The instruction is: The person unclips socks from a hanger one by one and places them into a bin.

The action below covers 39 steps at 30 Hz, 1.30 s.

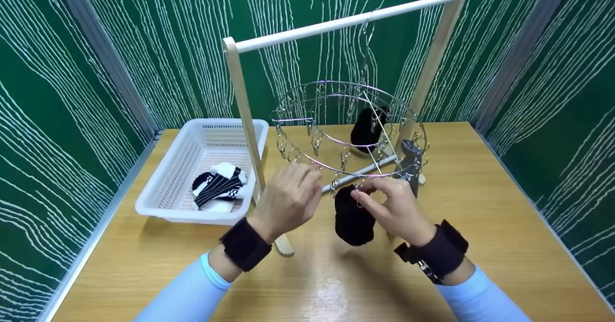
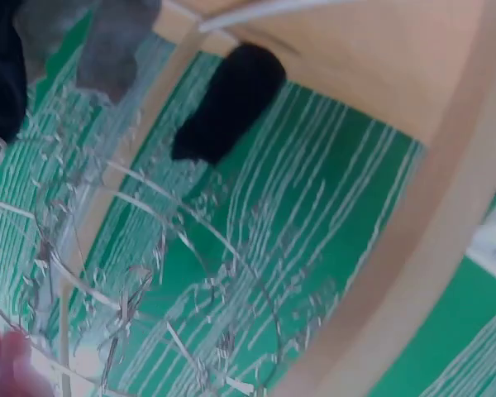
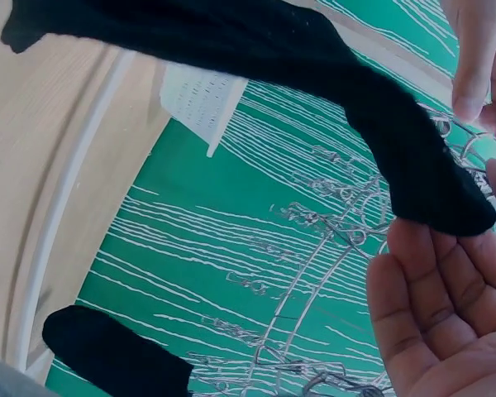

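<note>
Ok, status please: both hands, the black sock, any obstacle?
Left hand pinching a clip on the round hanger. Right hand holding black sock up at the ring. Nothing in the way.

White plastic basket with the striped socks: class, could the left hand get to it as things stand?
Probably yes. The white plastic basket sits open-topped just left of the left hand, on the same side of the wooden rack post, though that hand now pinches a clip.

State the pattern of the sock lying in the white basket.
Black with white stripes: sock in basket, clearest in head view.
</note>
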Each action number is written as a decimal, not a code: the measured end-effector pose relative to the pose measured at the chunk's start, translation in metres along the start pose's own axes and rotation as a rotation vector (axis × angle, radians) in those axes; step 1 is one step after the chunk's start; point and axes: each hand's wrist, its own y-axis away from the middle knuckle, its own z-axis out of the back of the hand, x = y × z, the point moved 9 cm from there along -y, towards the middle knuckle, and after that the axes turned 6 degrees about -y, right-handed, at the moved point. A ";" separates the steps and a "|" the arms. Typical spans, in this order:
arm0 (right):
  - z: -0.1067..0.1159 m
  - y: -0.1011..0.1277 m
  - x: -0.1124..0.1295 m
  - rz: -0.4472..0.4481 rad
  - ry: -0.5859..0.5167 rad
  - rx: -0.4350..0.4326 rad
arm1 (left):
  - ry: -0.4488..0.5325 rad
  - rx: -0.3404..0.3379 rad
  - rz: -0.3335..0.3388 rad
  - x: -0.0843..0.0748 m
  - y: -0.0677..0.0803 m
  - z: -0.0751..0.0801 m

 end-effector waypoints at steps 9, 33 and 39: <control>0.002 -0.001 -0.003 -0.036 -0.036 -0.036 | 0.060 0.347 0.041 -0.023 0.023 -0.042; 0.002 0.003 -0.007 -0.054 -0.157 -0.143 | 1.182 0.716 0.655 -0.013 0.053 -0.120; 0.005 0.003 -0.004 -0.024 -0.156 -0.179 | 1.190 0.692 0.658 -0.015 0.052 -0.117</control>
